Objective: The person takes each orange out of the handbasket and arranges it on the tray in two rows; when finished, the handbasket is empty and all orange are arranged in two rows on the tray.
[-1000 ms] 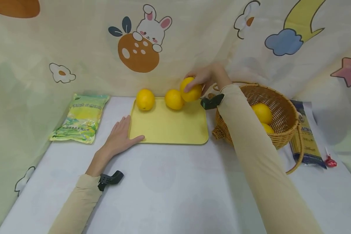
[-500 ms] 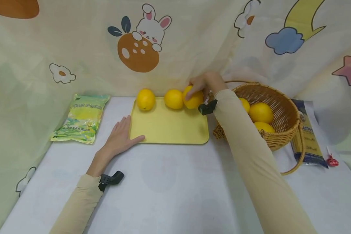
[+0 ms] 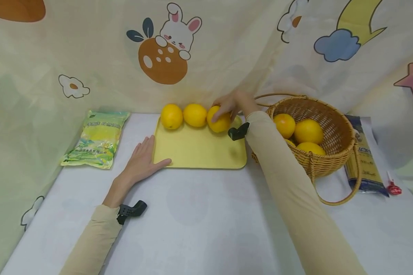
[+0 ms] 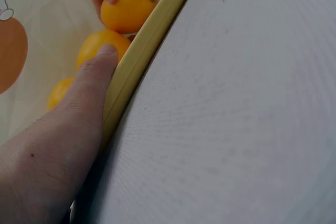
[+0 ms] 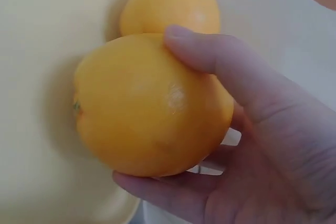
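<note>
Three oranges in a row, the third between our thumb and fingers

At the far left we see a green and yellow packet point(image 3: 94, 139) lying flat on the white table point(image 3: 192, 221). Next comes our left hand point(image 3: 137, 163), thumb spread wide from straight fingers, holding nothing; it lies against the left side of the yellow tray point(image 3: 199, 152), thumb over the near edge, probably to steady it. Along the tray's far edge sit the left orange point(image 3: 171, 117) and the middle orange point(image 3: 195, 115), touching or very nearly so. Our right hand point(image 3: 232, 103) grips the right orange point(image 3: 217, 121) between thumb and fingers, close against the middle one, perhaps to keep the line tight; we cannot tell whether the tray bears its weight. Further right, the wicker basket point(image 3: 335, 122) holds at least four more oranges point(image 3: 308, 131), with a blue and gold packet point(image 3: 366, 164) partly behind it and a small red-wrapped item point(image 3: 394, 188) beyond.

Compared with a second ago, the gap between the left and middle oranges has closed, and our gripped orange sits lower and further left. Our right sleeve has shifted too, so more of the basket's fruit shows. Our left hand has hardly moved.
</note>
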The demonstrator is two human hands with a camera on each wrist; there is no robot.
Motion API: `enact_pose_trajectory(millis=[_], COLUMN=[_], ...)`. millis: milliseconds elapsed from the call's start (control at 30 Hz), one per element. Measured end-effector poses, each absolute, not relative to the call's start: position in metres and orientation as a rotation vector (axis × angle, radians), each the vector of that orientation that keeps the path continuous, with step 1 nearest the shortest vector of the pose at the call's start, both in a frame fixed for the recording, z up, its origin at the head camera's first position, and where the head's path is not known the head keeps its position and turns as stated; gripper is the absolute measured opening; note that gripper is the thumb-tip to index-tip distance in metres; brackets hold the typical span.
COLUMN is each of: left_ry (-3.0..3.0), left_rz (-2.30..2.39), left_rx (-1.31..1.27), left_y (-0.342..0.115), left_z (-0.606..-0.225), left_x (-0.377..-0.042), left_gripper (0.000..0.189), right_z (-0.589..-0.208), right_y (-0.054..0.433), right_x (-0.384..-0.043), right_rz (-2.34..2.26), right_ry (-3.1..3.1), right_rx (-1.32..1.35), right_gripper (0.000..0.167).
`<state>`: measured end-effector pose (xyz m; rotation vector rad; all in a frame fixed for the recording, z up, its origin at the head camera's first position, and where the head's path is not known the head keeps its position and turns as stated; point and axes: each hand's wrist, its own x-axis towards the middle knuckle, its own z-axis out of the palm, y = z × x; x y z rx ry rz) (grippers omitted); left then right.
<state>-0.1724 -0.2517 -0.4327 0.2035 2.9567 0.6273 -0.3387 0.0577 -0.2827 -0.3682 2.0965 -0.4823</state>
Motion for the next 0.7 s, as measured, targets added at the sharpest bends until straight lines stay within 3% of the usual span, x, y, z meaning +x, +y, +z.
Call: enact_pose_trajectory(millis=[167, 700], left_ry=[2.954, 2.95], left_rz=[0.619, 0.615], left_rx=[0.2, 0.215], left_y=[-0.251, -0.251], left_z=[-0.433, -0.432], left_x=[-0.172, -0.173], left_gripper=[0.117, 0.117], right_z=[-0.292, -0.321], right_y=[0.056, 0.051], right_x=[-0.339, -0.334], right_rz=[-0.541, -0.798], right_ry=[2.126, 2.37], right_rx=[-0.369, -0.568], right_gripper=[0.075, 0.061])
